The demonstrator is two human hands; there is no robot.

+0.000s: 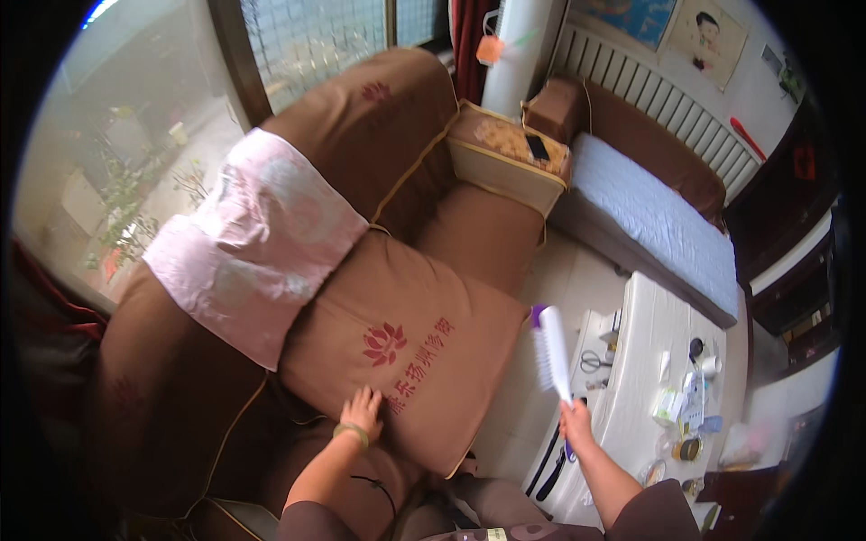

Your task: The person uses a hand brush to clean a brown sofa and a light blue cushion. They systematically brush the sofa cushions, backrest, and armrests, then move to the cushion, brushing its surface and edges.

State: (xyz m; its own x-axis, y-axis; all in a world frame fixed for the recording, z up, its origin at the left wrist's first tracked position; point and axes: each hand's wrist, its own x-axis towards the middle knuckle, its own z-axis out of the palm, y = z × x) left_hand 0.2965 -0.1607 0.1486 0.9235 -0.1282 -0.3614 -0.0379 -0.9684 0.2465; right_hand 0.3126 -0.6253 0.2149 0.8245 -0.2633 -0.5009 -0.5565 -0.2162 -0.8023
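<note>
A white and purple long-handled brush point(553, 355) is gripped by its handle in my right hand point(576, 424), bristles facing left, held up beside the sofa seat. My left hand point(363, 412) rests with spread fingers on a brown fabric seat cover point(467, 338), near its printed red lotus and writing. A bracelet circles that wrist. Beyond the hand, a pink patterned cloth point(257, 237) drapes over the brown-covered sofa back point(365, 115). The sofa's yellow piping shows along several seams.
To the right stands a covered table point(629, 379) with jars, a paper roll point(710, 366) and packets on top. Scissors point(595, 362) lie on its lower ledge. A phone point(538, 147) sits on the armrest. Farther off is another sofa with a pale blue seat cover point(656, 223).
</note>
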